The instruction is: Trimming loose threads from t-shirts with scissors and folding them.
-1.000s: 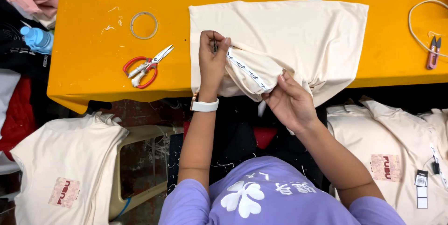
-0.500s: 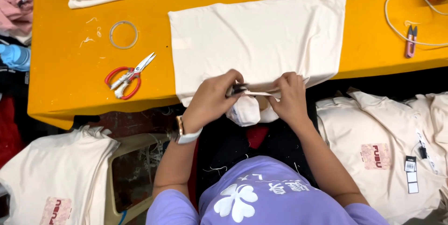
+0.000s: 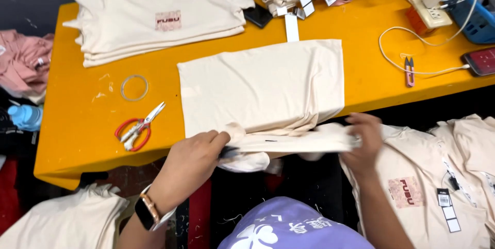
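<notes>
A cream T-shirt (image 3: 263, 86) lies folded on the yellow table (image 3: 77, 125), its near end hanging over the front edge. My left hand (image 3: 193, 164), with a watch on the wrist, pinches the left end of the shirt's near fold. My right hand (image 3: 363, 143) grips the right end of that same fold, which is stretched flat between the two hands. The right hand is blurred.
Red-handled scissors (image 3: 136, 127) and a clear tape ring (image 3: 134, 87) lie left of the shirt. A stack of cream shirts (image 3: 160, 14) sits at the back, with tagged shirts behind it. Thread snips (image 3: 409, 71), a white cable, a power strip and a phone (image 3: 480, 60) are at right. More shirts hang below the table.
My hands have moved apart, stretching the shirt's near fold out flat. The view has tilted up, showing the back of the table.
</notes>
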